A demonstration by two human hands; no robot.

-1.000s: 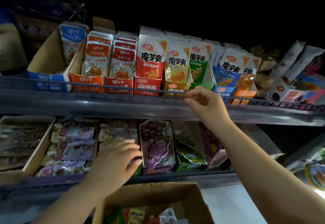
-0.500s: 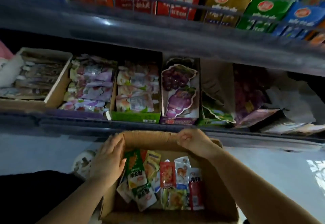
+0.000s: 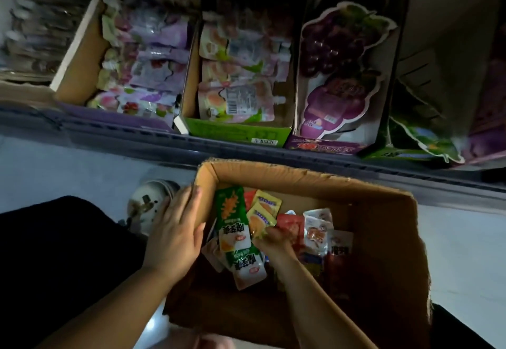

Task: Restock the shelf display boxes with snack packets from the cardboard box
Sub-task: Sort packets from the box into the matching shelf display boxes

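An open cardboard box (image 3: 383, 192) sits below the shelf and holds several loose snack packets: green ones (image 3: 232, 211), yellow ones (image 3: 262, 211) and red and white ones (image 3: 315, 233). My left hand (image 3: 175, 233) lies flat against the box's left wall, fingers straight. My right hand (image 3: 276, 242) is down inside the box, its fingers curled on a yellow packet. Above, the shelf carries display boxes: a purple-fronted one (image 3: 115, 116) and a green-fronted one (image 3: 235, 132), both filled with pouches.
Tall grape-printed display boxes (image 3: 342, 61) stand to the right on the shelf. A brown box (image 3: 32, 33) of dark packets is at the far left. The grey shelf edge (image 3: 109, 132) runs above the cardboard box. A white round object (image 3: 149, 206) lies on the floor.
My view dropped from the upper shelf to the cardboard box. My right hand left the upper shelf rail, passed the box rim and went in among the packets. My left hand came down onto the box's left wall.
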